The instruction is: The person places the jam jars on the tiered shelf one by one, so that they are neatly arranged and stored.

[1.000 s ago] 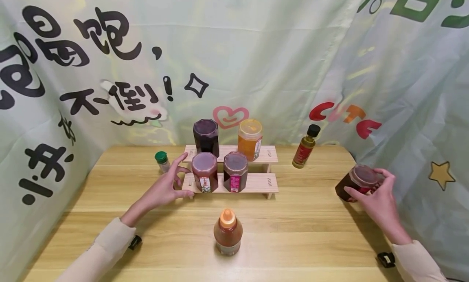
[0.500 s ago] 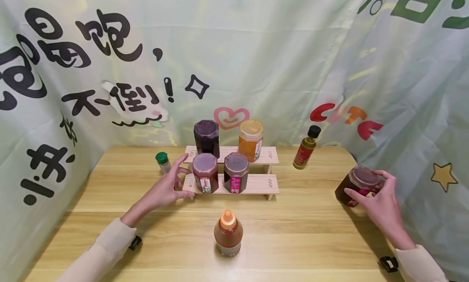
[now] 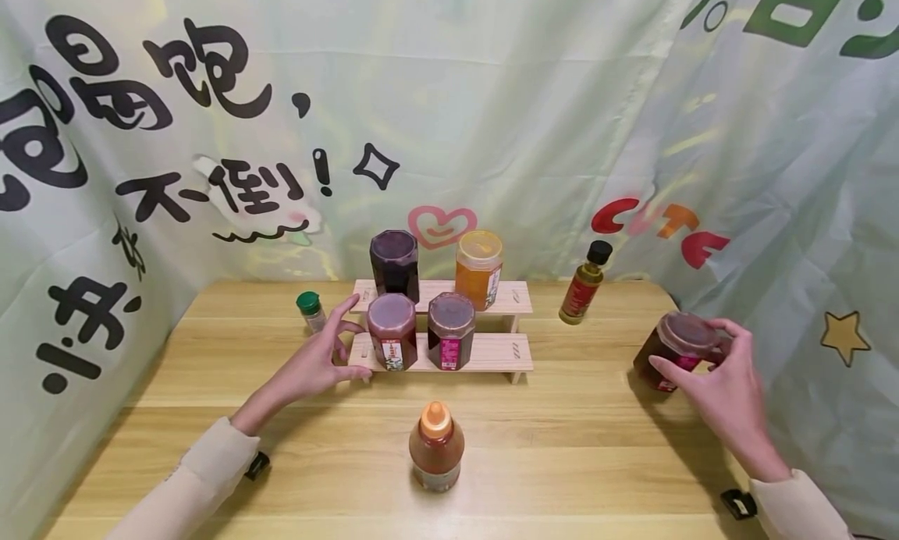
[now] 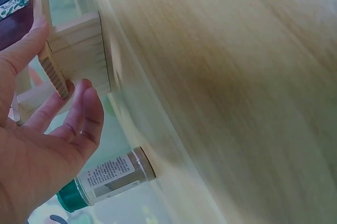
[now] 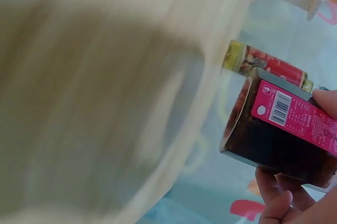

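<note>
My left hand [image 3: 319, 357] holds the left end of a two-step wooden rack [image 3: 500, 353], with thumb and fingers on the lower step's edges in the left wrist view. On that step stand a reddish-brown jar [image 3: 392, 333] and a dark jar with a pink label [image 3: 450, 333]. Behind them, the upper step bears a very dark jar [image 3: 395, 267] and an amber honey-like jar [image 3: 480, 271]. At the far right, my right hand [image 3: 726, 392] grips another dark jar with a pink label [image 5: 274, 129], slightly tilted. The right wrist view shows its base off the table.
A green-capped shaker [image 3: 311, 312] stands just left of the rack. An orange-capped squeeze bottle [image 3: 436, 450] is in front of it. Toward the back right is a black-capped bottle [image 3: 585, 286] with a red label. Printed curtains [image 3: 534, 134] enclose the table's back and sides.
The jar in my right hand has shifted a little left and turned, so more of its pink label shows. My left hand and the rack stay in place.
</note>
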{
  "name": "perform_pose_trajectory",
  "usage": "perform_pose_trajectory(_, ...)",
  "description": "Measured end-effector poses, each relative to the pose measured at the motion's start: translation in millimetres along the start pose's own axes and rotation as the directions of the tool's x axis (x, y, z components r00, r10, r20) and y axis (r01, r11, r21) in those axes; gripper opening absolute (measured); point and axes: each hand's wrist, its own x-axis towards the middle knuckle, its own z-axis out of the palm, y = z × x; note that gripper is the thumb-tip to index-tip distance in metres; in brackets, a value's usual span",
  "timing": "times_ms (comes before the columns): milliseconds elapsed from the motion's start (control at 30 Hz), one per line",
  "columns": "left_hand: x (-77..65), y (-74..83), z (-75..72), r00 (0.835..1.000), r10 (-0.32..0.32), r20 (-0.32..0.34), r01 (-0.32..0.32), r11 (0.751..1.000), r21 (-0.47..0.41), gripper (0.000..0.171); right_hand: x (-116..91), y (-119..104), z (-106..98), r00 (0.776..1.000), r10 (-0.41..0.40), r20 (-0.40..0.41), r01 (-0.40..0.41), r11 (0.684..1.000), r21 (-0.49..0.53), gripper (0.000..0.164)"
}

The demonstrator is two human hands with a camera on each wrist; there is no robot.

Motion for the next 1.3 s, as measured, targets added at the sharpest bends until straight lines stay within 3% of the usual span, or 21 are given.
perform_pose_trajectory(533,0.2,2.1,-0.7,1.0,-0.014,0.008,0.014,1.0,0.009,0.128,-12,-35,9,0.991,-0.135,0.019,0.133,0.988,0.075,0.106)
perform_pose_trajectory(1300,0.2,2.4,-0.9,1.0,-0.016,0.01,0.015,1.0,0.008,0.127,-22,-92,45,0.962,-0.271,0.006,0.269,0.956,0.117,0.102)
